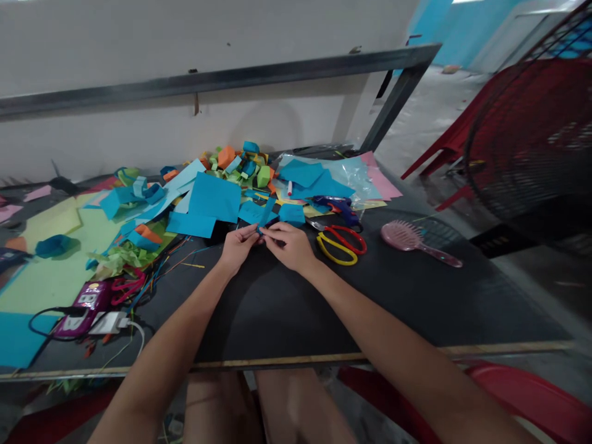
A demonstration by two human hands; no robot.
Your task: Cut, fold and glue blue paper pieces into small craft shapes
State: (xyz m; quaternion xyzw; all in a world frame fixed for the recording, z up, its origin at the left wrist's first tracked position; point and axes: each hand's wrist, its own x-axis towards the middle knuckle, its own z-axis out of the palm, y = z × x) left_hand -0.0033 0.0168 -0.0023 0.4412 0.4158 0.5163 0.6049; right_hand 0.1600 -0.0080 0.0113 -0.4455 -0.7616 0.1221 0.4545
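Note:
Between the fingertips of both hands is a narrow blue paper strip [267, 211], its free end sticking up and away from me. My left hand [239, 246] pinches its near end from the left. From the right, my right hand [289, 244] pinches the same end, fingers nearly touching the left ones. Just beyond lie small blue paper squares [291, 214] and a large blue sheet [215, 197]. Right of my right hand rest scissors [345, 242] with red and yellow handles. How the strip's pinched end is folded is hidden by my fingers.
Folded paper pieces [240, 165] are heaped at the back. A purple power strip [87, 308] with plugged cables sits at left. A pink hairbrush [407, 237] lies at right, near a dark blue tool [340, 206]. A fan [531, 135] stands beyond the table's right edge.

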